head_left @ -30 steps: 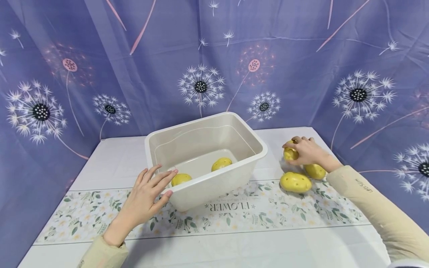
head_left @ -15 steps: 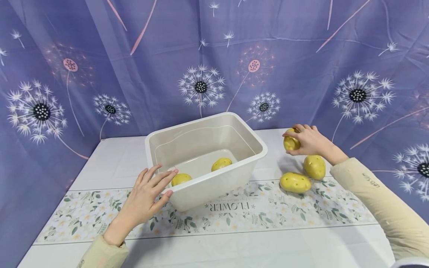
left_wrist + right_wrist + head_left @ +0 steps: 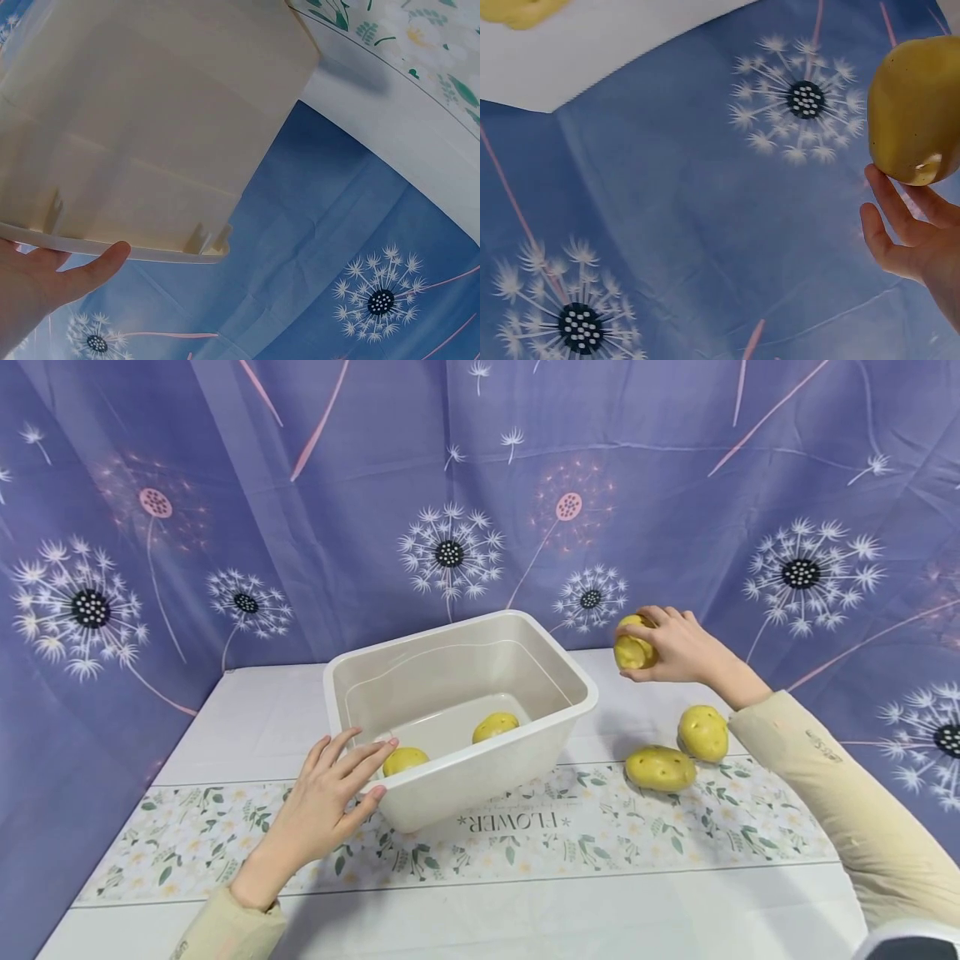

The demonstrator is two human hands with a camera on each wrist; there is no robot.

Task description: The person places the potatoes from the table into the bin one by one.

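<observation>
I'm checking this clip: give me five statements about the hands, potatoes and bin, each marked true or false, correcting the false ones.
1. The right hand holds a potato off the table. True.
2. The left hand touches the bin. True.
3. Three potatoes lie inside the bin. False: two potatoes show there.
4. The bin is upside down. False: its opening faces up.
5. Two more potatoes lie on the table, right of the bin. True.

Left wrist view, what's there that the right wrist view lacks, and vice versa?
Left wrist only: the left hand touching the tub's rim, and the floral print. Right wrist only: the right hand holding a potato, with a second potato cut off at top left. Both show the dandelion curtain and white tablecloth; a pale sliver at the right wrist view's upper right is unclear.
</observation>
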